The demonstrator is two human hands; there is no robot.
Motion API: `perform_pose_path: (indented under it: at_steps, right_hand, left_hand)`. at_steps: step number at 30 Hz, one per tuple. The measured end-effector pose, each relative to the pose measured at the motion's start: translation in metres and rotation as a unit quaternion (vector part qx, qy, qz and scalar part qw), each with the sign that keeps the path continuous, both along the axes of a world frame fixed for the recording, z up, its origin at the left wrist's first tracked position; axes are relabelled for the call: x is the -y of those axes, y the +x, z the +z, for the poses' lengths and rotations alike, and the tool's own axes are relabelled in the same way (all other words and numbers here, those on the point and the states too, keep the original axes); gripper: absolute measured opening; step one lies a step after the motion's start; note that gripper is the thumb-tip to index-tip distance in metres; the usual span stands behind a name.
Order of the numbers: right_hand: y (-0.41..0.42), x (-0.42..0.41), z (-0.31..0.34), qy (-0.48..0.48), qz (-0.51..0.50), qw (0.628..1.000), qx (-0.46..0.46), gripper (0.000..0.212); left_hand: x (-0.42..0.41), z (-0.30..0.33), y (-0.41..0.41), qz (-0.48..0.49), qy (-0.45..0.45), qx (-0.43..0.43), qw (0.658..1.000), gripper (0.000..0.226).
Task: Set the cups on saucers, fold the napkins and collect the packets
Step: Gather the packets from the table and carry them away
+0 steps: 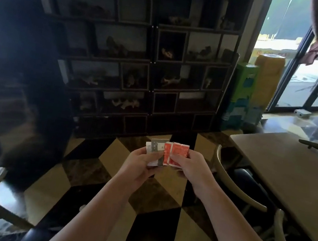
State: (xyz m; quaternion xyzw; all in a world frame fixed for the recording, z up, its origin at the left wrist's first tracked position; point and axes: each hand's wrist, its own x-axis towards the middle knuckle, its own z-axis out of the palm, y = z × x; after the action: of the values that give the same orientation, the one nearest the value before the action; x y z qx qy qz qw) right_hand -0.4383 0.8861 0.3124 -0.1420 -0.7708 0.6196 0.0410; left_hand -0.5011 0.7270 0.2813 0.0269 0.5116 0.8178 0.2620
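Both hands grip fanned packets [166, 152].
Left hand [139, 164] pinches grey-white sachets; right hand [190, 166] pinches glossy orange-red, flat, rectangular ones.

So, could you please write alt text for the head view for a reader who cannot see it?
Two bare hands hold a small fan of packets above a chequered floor: the left hand grips grey and white packets, the right hand pinches orange packets. A dark display shelf stands behind, a table to the right.
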Motion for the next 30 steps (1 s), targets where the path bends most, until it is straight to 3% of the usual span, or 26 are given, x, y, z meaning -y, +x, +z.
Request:
perform_pose_path:
  at_steps: [9, 15, 25, 30]
  right_hand:
    - [-0.175, 0.046, 0.017, 0.03, 0.048, 0.998, -0.002, 0.015]
    - [-0.28, 0.113, 0.008, 0.045, 0.129, 0.991, 0.007, 0.011]
    - [-0.431, 0.241, -0.054, 0.03, 0.34, 0.939, 0.039, 0.01]
    - [-0.509, 0.29, -0.068, 0.015, 0.436, 0.899, 0.04, 0.011]
  left_hand:
    - [0.047, 0.0, -0.164, 0.037, 0.056, -0.038, 0.997, 0.028]
    - [0.12, -0.008, -0.236, 0.144, 0.048, -0.025, 0.988, 0.024]
    - [0.242, -0.07, -0.299, 0.338, 0.069, -0.011, 0.939, 0.04]
    - [0.272, -0.075, -0.349, 0.439, 0.002, -0.01, 0.898, 0.047]
